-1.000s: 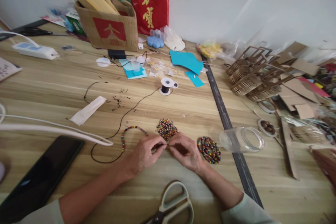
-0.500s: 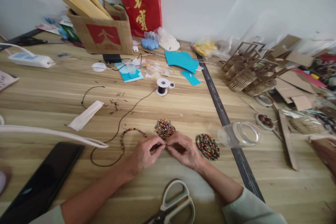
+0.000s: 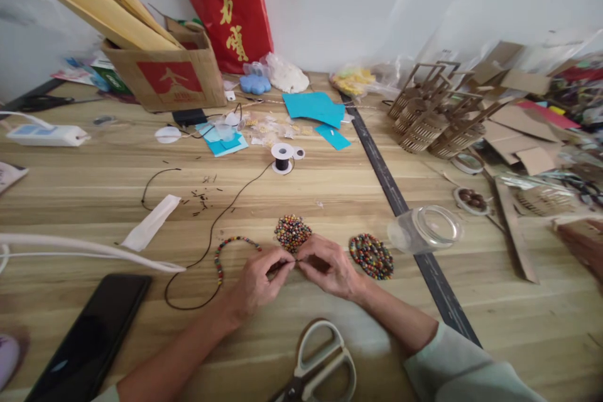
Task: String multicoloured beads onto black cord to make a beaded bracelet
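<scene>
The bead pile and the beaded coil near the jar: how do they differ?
The bead pile is a heap of loose beads; the beaded coil is wound into loops. The right hand partly hides the pile; the coil shows fully. Both are multicoloured and rest on the wooden table.

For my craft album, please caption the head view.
Left hand and right hand pinch close together by loose multicolored beads, scissors nearby.

Bench (image 3: 377, 333): wood-grained, smooth, faint sheen. Beads (image 3: 293, 233): smooth, slightly glossy; material not certain. Cord (image 3: 213, 226): dark, matt. Spool (image 3: 281, 164): plastic-looking, smooth white flanges. Jar (image 3: 426, 230): clear, glossy; glass or plastic, cannot tell. Phone (image 3: 89, 339): glossy black face. Box (image 3: 174, 78): matt brown cardboard. Bag (image 3: 235, 6): red, glossy. Sleeve (image 3: 464, 367): matt cloth.
</scene>
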The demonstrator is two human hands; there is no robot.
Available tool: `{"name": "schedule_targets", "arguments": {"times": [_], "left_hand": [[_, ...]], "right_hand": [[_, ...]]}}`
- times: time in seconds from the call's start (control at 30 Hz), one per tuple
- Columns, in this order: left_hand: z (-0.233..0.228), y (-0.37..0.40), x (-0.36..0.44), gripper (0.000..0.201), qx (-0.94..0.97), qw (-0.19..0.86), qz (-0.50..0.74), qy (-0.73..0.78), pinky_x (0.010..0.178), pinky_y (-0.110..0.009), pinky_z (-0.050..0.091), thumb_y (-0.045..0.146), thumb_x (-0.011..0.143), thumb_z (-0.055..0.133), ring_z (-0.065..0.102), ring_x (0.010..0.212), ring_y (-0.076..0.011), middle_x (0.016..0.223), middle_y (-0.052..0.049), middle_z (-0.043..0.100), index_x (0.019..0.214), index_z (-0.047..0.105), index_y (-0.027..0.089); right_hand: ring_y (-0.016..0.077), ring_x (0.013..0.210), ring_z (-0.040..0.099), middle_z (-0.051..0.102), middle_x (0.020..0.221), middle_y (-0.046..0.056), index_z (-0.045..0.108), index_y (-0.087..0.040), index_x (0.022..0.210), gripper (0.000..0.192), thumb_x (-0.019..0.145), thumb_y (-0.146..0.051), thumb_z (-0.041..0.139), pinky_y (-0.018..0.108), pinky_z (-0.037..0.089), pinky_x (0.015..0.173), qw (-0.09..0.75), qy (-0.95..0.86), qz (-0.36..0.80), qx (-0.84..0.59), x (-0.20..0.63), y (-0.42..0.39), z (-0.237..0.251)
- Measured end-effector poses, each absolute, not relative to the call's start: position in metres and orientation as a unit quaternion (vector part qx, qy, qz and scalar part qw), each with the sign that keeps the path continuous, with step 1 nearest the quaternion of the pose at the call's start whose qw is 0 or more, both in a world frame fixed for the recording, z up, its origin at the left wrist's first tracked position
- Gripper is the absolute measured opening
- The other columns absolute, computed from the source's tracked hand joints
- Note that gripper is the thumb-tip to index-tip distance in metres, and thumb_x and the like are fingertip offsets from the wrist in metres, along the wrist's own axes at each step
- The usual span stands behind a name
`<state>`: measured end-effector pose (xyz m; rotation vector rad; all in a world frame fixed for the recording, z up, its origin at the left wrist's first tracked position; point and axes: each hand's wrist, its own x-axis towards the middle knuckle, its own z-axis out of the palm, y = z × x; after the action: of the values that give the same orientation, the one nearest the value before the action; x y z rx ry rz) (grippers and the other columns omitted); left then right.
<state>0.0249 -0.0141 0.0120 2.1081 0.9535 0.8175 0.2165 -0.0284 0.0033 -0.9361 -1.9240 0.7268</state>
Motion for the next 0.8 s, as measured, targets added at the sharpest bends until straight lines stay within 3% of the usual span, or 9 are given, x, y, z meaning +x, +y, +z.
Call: {"name": "schedule_targets", "arguments": {"times": [0.8], "left_hand": [[0.0068,-0.0128,0.026,0.013,0.792,0.357,0.319,0.379,0.064,-0.023,0.05,0.016,0.085,0.053,0.063,0.065,-0.0143,0.072,-0.003,0.07,0.079,0.064,0.016]], "right_hand": [[0.0169,0.076,0.061,0.066,0.08,0.007,0.061,-0.018,0.089,0.005,0.09,-0.02,0.056,0.03,0.051,0.07,0.428,-0.775,0.298,-0.358,0.217,-0.027,-0.0021]]}}
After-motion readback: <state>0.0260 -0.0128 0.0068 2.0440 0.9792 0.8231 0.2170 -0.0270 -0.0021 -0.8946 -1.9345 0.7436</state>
